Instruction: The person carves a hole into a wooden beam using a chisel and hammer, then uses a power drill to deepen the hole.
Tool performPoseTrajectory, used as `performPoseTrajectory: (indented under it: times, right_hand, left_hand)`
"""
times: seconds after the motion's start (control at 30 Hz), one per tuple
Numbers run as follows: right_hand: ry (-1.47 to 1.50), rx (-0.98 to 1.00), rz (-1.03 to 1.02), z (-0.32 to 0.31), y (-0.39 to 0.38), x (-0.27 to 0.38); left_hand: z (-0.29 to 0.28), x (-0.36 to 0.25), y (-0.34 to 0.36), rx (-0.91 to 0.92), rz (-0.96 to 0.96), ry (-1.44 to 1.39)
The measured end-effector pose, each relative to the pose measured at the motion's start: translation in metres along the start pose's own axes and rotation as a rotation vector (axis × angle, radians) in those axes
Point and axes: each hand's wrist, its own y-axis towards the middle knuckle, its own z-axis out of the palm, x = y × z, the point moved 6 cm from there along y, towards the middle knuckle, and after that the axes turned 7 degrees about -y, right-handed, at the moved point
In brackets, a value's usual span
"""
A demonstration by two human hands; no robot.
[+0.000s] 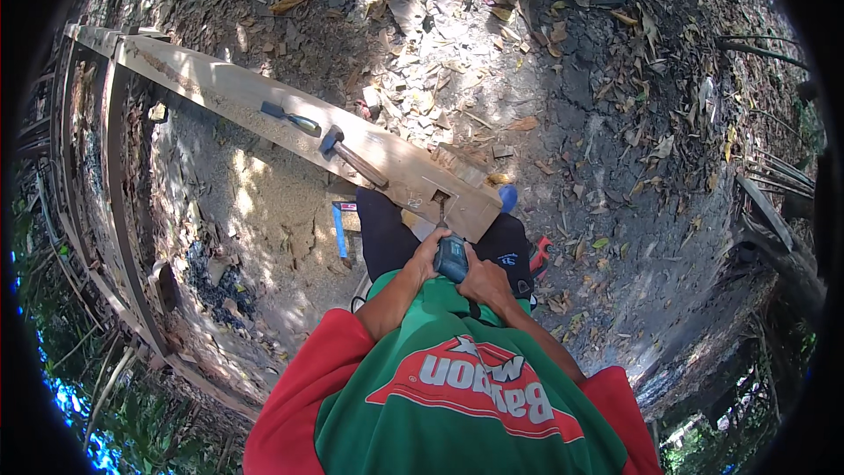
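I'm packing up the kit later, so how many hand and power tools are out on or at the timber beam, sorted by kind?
Power drill, gripped by the left hand and the right hand, bit in the beam's rectangular mortise: 1
Chisel, lying on the beam: 1
Hammer, lying on the beam: 1
Total: 3

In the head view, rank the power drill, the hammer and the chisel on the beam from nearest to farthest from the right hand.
1. Power drill: gripped in the right hand.
2. Hammer: on the beam, up and left.
3. Chisel: farther left along the beam.
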Motion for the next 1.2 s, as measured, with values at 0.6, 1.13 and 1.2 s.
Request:
performPoseTrajectory:
  times: [0.6,1.13,1.2]
  right_hand:
    - [0.146,-0.061,0.056,-0.006,-0.051,-0.009]
    - [0.28,-0.108,0.03,0.022,-0.027,0.01]
    - [0.285,-0.095,0.048,0.024,-0.024,0.01]
  left_hand:
    - [0.023,0.016,-0.037,-0.053,0.089,0.144]
    - [-0.015,-0.01,-0.023,-0.063,0.084,0.139]
    - [-0.014,-0.013,-0.023,-0.072,0.089,0.151]
